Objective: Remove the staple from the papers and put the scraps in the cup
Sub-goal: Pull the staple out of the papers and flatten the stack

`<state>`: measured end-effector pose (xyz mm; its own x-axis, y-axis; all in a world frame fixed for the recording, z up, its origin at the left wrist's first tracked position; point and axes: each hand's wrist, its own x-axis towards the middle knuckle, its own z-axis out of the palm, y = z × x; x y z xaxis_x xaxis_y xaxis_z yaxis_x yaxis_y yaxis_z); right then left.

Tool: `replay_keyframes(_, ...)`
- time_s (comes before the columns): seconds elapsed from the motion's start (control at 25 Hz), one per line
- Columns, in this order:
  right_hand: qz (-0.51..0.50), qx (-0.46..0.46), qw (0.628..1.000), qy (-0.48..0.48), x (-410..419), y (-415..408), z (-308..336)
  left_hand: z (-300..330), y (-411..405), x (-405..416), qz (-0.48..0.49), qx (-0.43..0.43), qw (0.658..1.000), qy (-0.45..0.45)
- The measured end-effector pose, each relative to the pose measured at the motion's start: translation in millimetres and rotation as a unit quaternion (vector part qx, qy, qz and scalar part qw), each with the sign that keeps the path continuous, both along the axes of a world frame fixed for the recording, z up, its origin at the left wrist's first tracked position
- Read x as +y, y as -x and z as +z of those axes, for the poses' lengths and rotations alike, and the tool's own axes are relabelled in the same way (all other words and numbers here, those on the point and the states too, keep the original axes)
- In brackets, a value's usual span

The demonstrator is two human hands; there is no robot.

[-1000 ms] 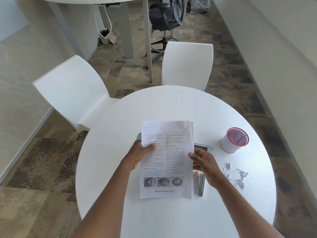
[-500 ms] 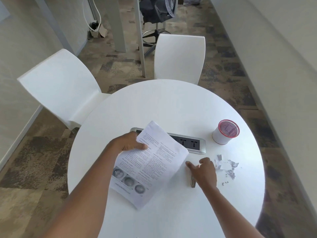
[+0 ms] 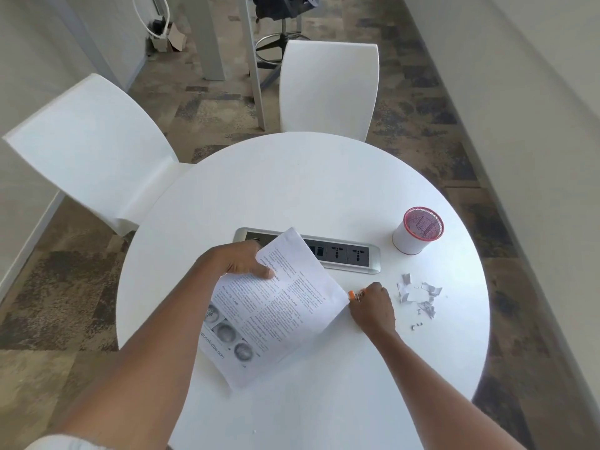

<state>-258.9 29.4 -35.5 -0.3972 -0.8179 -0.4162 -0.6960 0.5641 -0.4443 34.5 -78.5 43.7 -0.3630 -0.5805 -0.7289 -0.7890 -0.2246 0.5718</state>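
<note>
My left hand (image 3: 238, 259) grips the printed papers (image 3: 276, 306) near their top edge, tilted diagonally above the round white table (image 3: 292, 190). Just right of the sheets, my right hand (image 3: 373, 306) is closed on a metal staple remover with an orange tip (image 3: 355, 294), at the papers' right corner. A small pile of torn paper scraps (image 3: 418, 295) and staple bits lies on the table to the right of that hand. The white cup with a red rim (image 3: 417, 230) stands upright beyond the scraps, at the table's right side.
A silver power-socket strip (image 3: 344, 256) is set into the table centre, partly under the papers. Two white chairs stand at the far side, one (image 3: 87, 151) at left and one (image 3: 328, 89) at the back. Carpet floor surrounds the table.
My left hand swung the papers from flat and upright to a diagonal tilt. My right hand let go of the sheets, dropped to the table and picked up the staple remover.
</note>
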Motion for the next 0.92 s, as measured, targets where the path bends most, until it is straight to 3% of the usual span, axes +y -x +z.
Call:
replay_keyframes(0.16,0.008,-0.166,0.985,0.045,-15,11,21,5,14,0,-0.053,-0.017,0.998,-0.007)
replay_keyframes(0.32,0.084,-0.291,0.949,0.085,-31,21,40,8,26,-2,-0.088,-0.035,0.995,-0.008)
replay_keyframes(0.56,0.171,-0.45,0.876,0.024,-54,33,67,14,41,-9,-0.116,-0.085,0.99,-0.001)
replay_keyframes(0.92,0.257,-0.337,0.905,0.036,-71,28,80,19,53,-12,-0.15,-0.091,0.985,0.0)
